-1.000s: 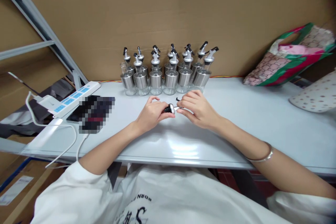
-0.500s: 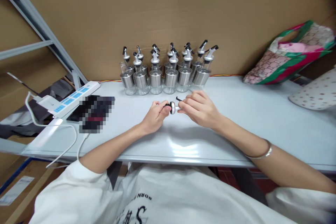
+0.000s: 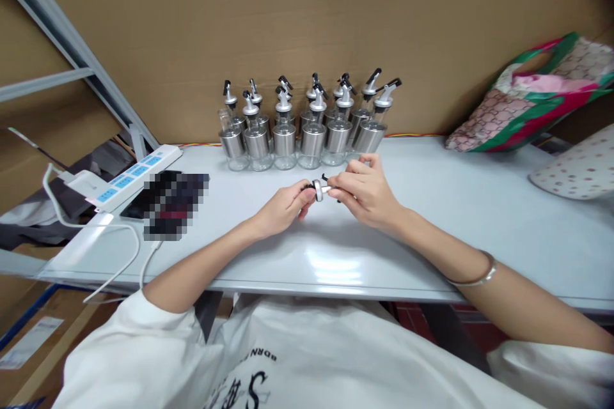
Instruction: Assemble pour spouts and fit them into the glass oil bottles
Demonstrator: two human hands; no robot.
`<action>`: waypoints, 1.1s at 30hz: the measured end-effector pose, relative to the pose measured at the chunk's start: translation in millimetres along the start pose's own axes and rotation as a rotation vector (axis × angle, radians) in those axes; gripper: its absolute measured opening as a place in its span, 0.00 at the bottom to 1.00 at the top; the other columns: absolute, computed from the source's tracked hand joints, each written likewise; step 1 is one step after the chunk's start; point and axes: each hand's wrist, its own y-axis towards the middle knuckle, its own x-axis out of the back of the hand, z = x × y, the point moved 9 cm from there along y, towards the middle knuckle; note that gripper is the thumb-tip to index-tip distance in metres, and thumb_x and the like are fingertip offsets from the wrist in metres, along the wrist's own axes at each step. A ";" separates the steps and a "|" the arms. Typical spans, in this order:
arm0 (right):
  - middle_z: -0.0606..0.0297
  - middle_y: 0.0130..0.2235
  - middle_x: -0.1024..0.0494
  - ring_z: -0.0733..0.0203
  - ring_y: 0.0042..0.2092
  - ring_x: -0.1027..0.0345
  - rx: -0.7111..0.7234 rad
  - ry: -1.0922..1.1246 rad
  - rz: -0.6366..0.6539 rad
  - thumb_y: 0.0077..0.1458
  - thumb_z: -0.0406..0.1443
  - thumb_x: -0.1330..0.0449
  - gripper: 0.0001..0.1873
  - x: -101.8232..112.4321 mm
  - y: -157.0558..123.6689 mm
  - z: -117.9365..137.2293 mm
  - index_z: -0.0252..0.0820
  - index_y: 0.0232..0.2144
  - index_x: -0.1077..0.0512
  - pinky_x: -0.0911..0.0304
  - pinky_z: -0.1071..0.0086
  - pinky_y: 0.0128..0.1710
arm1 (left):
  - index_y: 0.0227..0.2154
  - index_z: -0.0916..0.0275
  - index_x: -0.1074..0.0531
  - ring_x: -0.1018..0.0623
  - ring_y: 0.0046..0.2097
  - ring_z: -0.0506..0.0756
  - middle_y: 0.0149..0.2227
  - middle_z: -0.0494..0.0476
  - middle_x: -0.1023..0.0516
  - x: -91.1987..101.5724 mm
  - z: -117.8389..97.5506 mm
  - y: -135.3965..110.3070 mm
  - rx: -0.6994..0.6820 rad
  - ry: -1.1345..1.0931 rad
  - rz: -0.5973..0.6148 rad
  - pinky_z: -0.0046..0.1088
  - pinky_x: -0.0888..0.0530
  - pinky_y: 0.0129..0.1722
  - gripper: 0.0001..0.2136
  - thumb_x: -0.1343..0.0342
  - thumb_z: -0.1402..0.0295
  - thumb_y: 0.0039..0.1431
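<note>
A small silver and black pourer cap (image 3: pixel 318 190) is held between both hands just above the pale table (image 3: pixel 432 230). My left hand (image 3: pixel 283 209) pinches its black left end with curled fingers. My right hand (image 3: pixel 364 195) grips its silver spout end, fingers closed round it. Behind the hands stand several glass and steel dispenser bottles (image 3: pixel 307 128) in two rows against the cardboard wall, each topped with the same kind of pourer.
A white power strip (image 3: pixel 125 177) and a dark phone (image 3: pixel 165 201) lie at the left, with white cables trailing off the table's edge. A patterned bag (image 3: pixel 527 99) and a dotted cloth item (image 3: pixel 575 169) sit at the right. A metal shelf frame (image 3: pixel 71 51) rises at the left.
Both hands have lifted slightly and shifted a little toward the bottles, turning the pourer cap between them. My left fingers have curled tighter on its black end.
</note>
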 end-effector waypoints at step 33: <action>0.80 0.16 0.55 0.73 0.19 0.67 -1.064 1.662 0.526 0.51 0.51 0.39 0.25 -71.6 -32.5 17.3 0.43 0.19 0.46 0.66 0.71 0.20 | 0.40 0.61 0.35 0.27 0.33 0.53 0.34 0.55 0.23 7.7 -45.4 -21.2 -0.722 1.049 -0.165 0.35 0.37 0.43 0.09 0.59 0.66 0.64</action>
